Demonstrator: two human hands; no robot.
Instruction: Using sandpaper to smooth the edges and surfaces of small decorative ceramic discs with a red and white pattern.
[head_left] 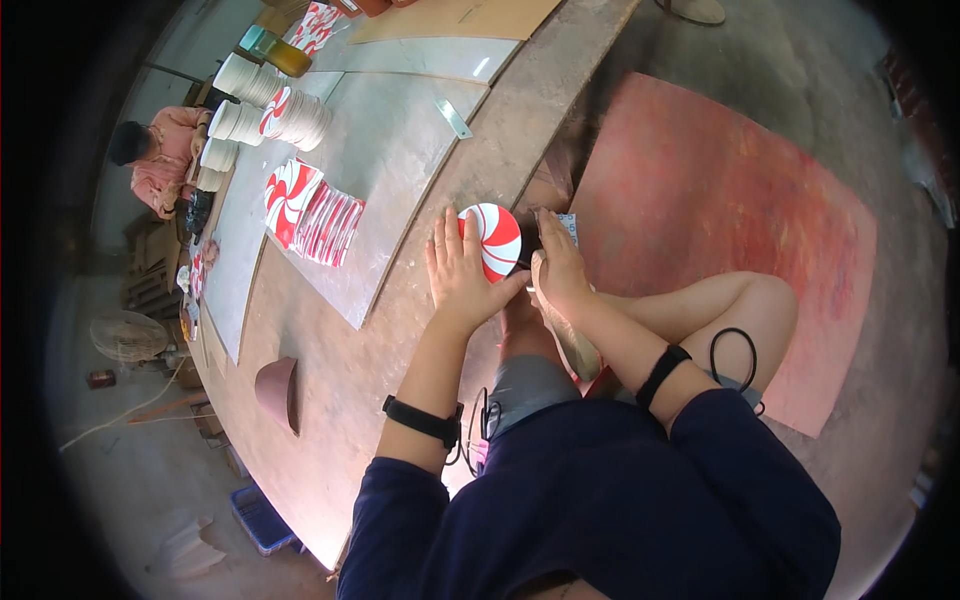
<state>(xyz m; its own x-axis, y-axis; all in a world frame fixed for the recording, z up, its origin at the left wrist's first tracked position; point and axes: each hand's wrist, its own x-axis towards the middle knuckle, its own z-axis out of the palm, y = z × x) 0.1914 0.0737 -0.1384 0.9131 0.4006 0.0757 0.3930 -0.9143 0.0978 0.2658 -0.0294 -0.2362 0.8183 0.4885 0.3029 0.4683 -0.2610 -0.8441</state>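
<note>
A round disc (503,240) with red and white swirls is at the table's near edge, in front of my body. My left hand (460,272) grips it from the left, fingers along its upper left and thumb by its lower edge. Just right of the disc, my right hand (562,268) is closed with its fingers together. Something dark (528,236) shows between that hand and the disc's right edge; its kind is too hidden to tell. A curled brown sheet (276,392), like sandpaper, lies on the table to the left.
A row of swirl discs (328,222) lies on a grey board (400,180). Beyond are stacks of pale discs (245,80), a bottle of yellowish liquid (285,56) and a small metal strip (453,118). A person in pink (165,160) sits across the table. A fan (130,336) stands left; a reddish board (720,230) is right.
</note>
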